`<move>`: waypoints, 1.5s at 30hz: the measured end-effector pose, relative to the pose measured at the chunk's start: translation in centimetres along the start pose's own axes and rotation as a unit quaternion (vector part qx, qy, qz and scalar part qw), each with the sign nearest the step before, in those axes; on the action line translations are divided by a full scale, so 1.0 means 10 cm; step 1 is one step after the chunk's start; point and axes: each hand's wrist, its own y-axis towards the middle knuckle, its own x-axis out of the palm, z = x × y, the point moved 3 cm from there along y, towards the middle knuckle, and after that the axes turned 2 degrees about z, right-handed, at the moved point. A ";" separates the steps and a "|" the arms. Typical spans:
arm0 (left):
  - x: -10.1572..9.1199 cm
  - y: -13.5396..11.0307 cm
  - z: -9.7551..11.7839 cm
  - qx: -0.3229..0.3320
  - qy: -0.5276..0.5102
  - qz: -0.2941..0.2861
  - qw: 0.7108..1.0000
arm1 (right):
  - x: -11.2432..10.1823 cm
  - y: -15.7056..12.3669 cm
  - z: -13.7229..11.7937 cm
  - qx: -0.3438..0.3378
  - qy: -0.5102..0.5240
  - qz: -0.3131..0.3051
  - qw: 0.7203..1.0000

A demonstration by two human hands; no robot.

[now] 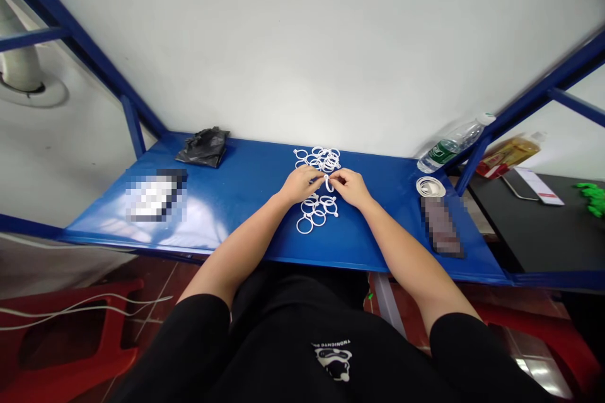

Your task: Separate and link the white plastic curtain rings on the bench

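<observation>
head view, two hands point(302, 184), one held ring point(329, 187)

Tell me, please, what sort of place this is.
Probably a simple indoor workspace: a blue table with a blue frame stands against a pale wall, and many white rings lie on it.

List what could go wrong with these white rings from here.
The ring sits at the fingertips of the left hand and right hand, so it might slip.
The near rings lie loose close to the hands; a brush could scatter them or mix them with the far rings.
</observation>
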 end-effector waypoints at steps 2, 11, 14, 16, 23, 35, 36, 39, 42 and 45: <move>-0.01 0.01 0.01 0.001 -0.012 -0.004 1.000 | 0.00 0.00 -0.03 -0.014 -0.003 -0.001 1.000; -0.05 0.04 0.06 -0.032 -0.011 -0.014 0.999 | -0.07 -0.04 -0.18 -0.039 -0.027 0.038 0.998; -0.04 0.03 0.05 -0.031 -0.010 -0.020 0.999 | -0.05 -0.04 -0.19 -0.049 -0.029 0.018 0.998; -0.03 0.03 0.05 -0.027 -0.010 -0.024 0.999 | -0.04 -0.03 -0.18 -0.046 -0.028 0.016 0.998; -0.04 0.04 0.05 -0.020 -0.017 -0.012 1.000 | -0.02 -0.03 -0.22 -0.041 -0.020 0.022 0.999; -0.05 0.06 0.05 -0.042 -0.036 -0.019 0.998 | 0.04 -0.01 -0.23 -0.050 -0.029 -0.009 0.998; -0.04 0.06 0.05 -0.048 -0.040 -0.019 0.998 | 0.04 -0.01 -0.22 -0.048 -0.025 -0.005 0.999; -0.03 0.07 0.05 -0.070 -0.049 -0.013 0.996 | 0.04 -0.01 -0.19 -0.033 -0.016 0.014 0.999; -0.02 0.07 0.06 -0.073 -0.050 -0.006 0.996 | 0.04 -0.03 -0.19 -0.026 -0.010 0.013 1.000; -0.04 0.06 0.03 -0.066 -0.044 -0.004 0.997 | 0.03 -0.05 -0.22 -0.033 -0.025 0.006 0.999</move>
